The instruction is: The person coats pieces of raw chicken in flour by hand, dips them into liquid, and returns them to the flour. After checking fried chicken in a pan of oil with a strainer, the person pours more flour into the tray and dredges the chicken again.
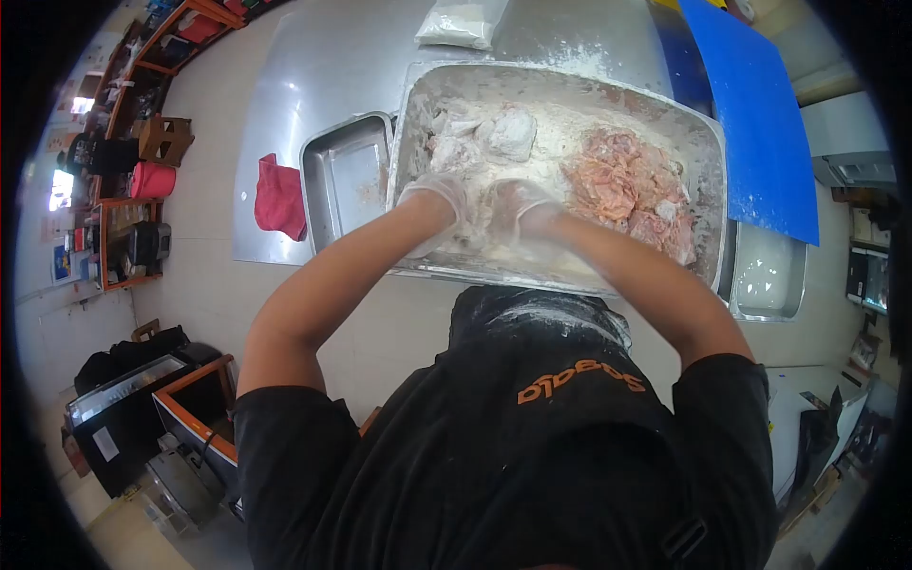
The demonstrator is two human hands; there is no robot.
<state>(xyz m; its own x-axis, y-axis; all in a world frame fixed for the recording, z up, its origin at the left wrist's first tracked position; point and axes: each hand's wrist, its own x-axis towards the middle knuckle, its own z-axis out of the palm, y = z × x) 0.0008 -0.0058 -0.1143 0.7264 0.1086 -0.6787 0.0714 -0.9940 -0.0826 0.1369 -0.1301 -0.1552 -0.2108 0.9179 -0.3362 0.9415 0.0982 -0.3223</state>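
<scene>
Both my hands wear clear plastic gloves and are down in a large metal tub (560, 78) of white flour (556, 123). My left hand (439, 207) is at the near left of the tub, just below several flour-coated meat pieces (511, 136). Close beside it, my right hand (518, 211) reaches into the flour near the middle. The fingers of both hands are hidden by flour and blurred, so any piece in them cannot be made out. To the right of my right hand lies a heap of raw, pinkish meat pieces (617, 180), which look like chicken.
An empty-looking metal tray (328, 142) and a red cloth (278, 198) lie left of the tub. Behind it is a bag of white powder (461, 23). A blue board (760, 114) and a metal pan with whitish liquid (768, 275) stand at the right.
</scene>
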